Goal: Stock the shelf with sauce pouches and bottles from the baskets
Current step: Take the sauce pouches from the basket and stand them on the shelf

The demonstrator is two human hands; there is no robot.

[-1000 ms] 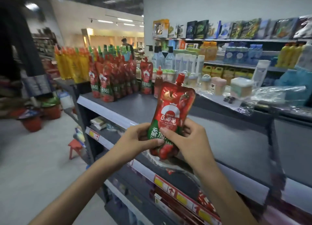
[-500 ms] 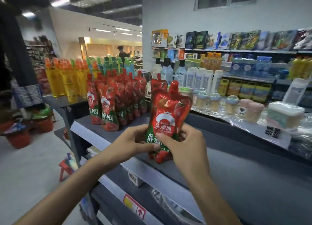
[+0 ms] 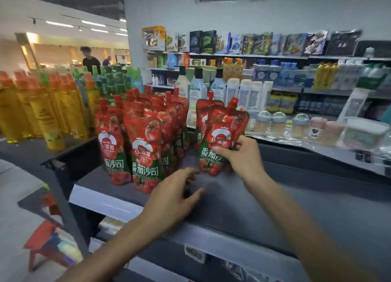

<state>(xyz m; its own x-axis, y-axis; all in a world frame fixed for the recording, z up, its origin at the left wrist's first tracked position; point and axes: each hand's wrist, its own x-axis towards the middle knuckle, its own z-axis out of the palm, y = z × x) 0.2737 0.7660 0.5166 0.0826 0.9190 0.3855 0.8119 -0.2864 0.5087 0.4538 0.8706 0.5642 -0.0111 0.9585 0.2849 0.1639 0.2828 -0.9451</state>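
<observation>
- Grey metal shelf (image 3: 264, 199) is stretching across the view, from 9 o'clock to 3 o'clock, carrying the stock on its flat top.
- Yellow bottles (image 3: 42, 112) with orange caps are standing in a crowd at 9 o'clock, behind and left of the red goods.
- Red pouches (image 3: 143, 138) of tomato sauce are standing upright in tight rows at 10 o'clock of the hands, spouts up.
- Right hand (image 3: 241, 157) is closing its fingers and thumb around the lower half of one sauce pouch (image 3: 224, 133), which is tilting slightly to the right with its bottom edge touching, or all but touching, the shelf top; the blur is hiding which.
- Another lone pouch (image 3: 203, 116) is standing just behind the held one, at its 11 o'clock, partly covered by it.
- Left hand (image 3: 175, 195) is hovering low over the shelf at 7 o'clock of the held pouch, fingers loosely spread and half curled, gripping nothing; its fingertips are pointing toward the pouch base without reaching it.
</observation>
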